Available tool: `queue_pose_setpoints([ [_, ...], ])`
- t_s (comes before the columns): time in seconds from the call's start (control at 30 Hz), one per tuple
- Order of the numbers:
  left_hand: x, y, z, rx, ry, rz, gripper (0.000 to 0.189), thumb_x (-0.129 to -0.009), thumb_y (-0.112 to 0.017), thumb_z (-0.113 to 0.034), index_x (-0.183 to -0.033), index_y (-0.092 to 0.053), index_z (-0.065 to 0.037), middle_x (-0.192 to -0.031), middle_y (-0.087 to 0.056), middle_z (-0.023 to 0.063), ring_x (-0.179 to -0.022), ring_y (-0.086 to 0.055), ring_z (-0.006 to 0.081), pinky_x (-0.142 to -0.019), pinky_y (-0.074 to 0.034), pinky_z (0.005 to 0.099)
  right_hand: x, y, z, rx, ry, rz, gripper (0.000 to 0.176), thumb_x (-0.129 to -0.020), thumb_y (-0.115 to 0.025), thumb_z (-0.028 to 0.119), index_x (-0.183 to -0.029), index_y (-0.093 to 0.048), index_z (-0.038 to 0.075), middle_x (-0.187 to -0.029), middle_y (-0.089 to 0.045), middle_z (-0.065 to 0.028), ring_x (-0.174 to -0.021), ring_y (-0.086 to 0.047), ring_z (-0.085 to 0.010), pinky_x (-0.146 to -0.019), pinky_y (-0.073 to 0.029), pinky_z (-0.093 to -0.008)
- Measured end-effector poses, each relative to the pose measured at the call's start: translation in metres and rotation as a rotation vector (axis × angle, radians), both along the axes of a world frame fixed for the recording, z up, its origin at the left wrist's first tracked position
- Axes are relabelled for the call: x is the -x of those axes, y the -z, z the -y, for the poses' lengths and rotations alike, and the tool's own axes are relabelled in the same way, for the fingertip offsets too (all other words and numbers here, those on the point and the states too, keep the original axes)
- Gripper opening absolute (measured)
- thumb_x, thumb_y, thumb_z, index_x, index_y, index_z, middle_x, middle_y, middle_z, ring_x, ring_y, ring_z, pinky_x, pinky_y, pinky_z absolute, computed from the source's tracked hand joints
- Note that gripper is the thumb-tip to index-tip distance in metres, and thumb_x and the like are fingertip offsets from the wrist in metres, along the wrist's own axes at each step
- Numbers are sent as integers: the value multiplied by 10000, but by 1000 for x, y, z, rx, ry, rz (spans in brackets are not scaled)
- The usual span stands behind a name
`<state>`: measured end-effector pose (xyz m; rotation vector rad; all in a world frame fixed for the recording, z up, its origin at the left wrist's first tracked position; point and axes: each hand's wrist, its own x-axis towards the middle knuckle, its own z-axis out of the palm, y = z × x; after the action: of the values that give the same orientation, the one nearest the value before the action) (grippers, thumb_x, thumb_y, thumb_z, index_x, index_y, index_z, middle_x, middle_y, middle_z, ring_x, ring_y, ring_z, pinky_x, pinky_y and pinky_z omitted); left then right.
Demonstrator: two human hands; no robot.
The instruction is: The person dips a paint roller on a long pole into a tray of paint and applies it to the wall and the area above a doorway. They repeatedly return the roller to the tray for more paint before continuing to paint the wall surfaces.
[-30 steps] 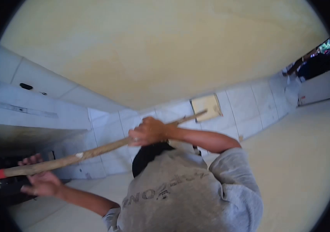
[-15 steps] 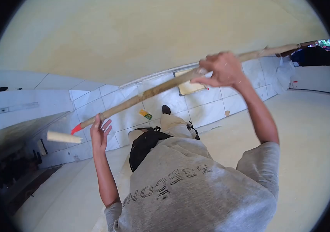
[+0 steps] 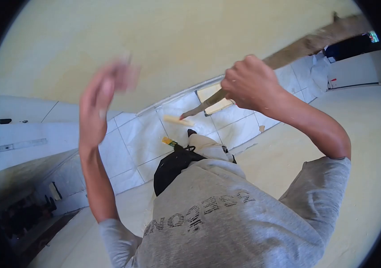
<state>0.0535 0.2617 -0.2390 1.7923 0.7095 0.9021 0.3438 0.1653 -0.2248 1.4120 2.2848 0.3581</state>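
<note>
My right hand [image 3: 252, 85] is closed round a long wooden pole [image 3: 315, 42], rough like a branch. The pole slants from the upper right down to a paint roller [image 3: 178, 120] with a pale sleeve and a red part at the joint. That roller is low, over the floor tiles just left of a tray [image 3: 209, 93] holding cream-coloured paint. Raised at the left in front of the wall, my left hand [image 3: 99, 100] is off the pole and holds nothing that I can see. Its thumb stands apart from the fingers, which are smeared by motion.
A cream wall [image 3: 177, 44] rises ahead, with white floor tiles [image 3: 130, 138] along its foot. A paintbrush [image 3: 169, 141] with yellow and green on it lies near my feet. Dark items [image 3: 25, 219] are at the lower left, and a white panel [image 3: 360, 71] stands at the right.
My left hand has let go of the pole and moved up. The roller end has swung from the far left to beside the tray, while the pole's other end has risen.
</note>
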Motion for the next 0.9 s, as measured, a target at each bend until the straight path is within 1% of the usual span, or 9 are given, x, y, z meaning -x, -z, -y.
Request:
queue_pose_setpoints([
  [0.17, -186, -97, 2, -489, -138, 405, 421, -844, -672, -516, -815, -595, -103, -616, -488, -27, -478, -417, 130, -527, -420, 339, 11, 51, -52, 5, -114, 330, 34, -736, -696, 200, -704, -706, 203, -661, -629, 52, -703, -668, -174, -587, -474, -342],
  [0.27, -207, -114, -42, -557, -86, 378, 585, -833, -656, -588, -1068, -618, -54, -856, -548, 70, -718, -513, 152, -691, -462, 301, 15, 66, -76, 238, 33, 563, 38, -713, -698, 150, -688, -699, 178, -680, -630, 38, -714, -667, -182, -597, -511, -346],
  [0.3, -187, -114, -78, -352, 451, 372, 640, -836, -640, -606, -1153, -591, -53, -923, -529, 90, -819, -519, 179, -809, -439, 300, 10, 67, -74, 163, 24, 482, 42, -706, -693, 148, -670, -688, 171, -685, -639, 15, -692, -664, -194, -580, -511, -353],
  [0.37, -204, -95, -82, -64, 458, 505, 475, -907, -562, -473, -1124, -558, -50, -908, -535, 74, -768, -481, 167, -751, -399, 287, 1, 107, -58, -88, -136, -35, 64, -695, -684, 154, -635, -664, 151, -694, -649, -34, -653, -654, -222, -551, -508, -369],
  [0.47, -224, -76, -14, 148, -168, 662, 355, -951, -501, -290, -651, -355, -169, -570, -272, -42, -464, -202, 86, -418, -176, 250, -26, 122, 3, -269, -372, -856, 124, -706, -668, 202, -643, -647, 97, -668, -631, -82, -665, -643, -278, -580, -501, -401],
  [0.53, -206, -45, -14, 200, 87, 736, 353, -966, -466, -319, -679, -317, -177, -506, -262, -43, -432, -206, 73, -408, -199, 247, -73, 109, 22, 254, 301, -827, 160, -715, -693, 190, -780, -640, 53, -784, -631, -116, -819, -641, -291, -661, -496, -402],
  [0.67, -220, 13, 5, 170, 23, 785, 338, -954, -458, -313, -683, -317, -169, -508, -280, -45, -439, -220, 83, -419, -204, 263, -119, 221, 6, -390, 414, -1254, 270, -721, -714, 151, -930, -591, 32, -908, -619, -140, -931, -613, -309, -734, -481, -413],
  [0.73, -232, 33, 14, 159, 30, 808, 346, -923, -483, -291, -647, -307, -177, -491, -266, -55, -439, -212, 76, -434, -215, 254, -101, 264, -17, -24, 248, -1824, 321, -746, -721, 122, -993, -541, 25, -971, -584, -145, -974, -581, -333, -773, -465, -412],
  [0.9, -216, 28, 28, 120, -132, 657, 356, -877, -554, -421, -718, -354, -172, -569, -322, -40, -479, -295, 85, -491, -269, 241, -100, 322, -41, 139, 266, -1750, 193, -825, -653, 124, -892, -504, 23, -868, -567, -163, -897, -565, -368, -757, -457, -448],
])
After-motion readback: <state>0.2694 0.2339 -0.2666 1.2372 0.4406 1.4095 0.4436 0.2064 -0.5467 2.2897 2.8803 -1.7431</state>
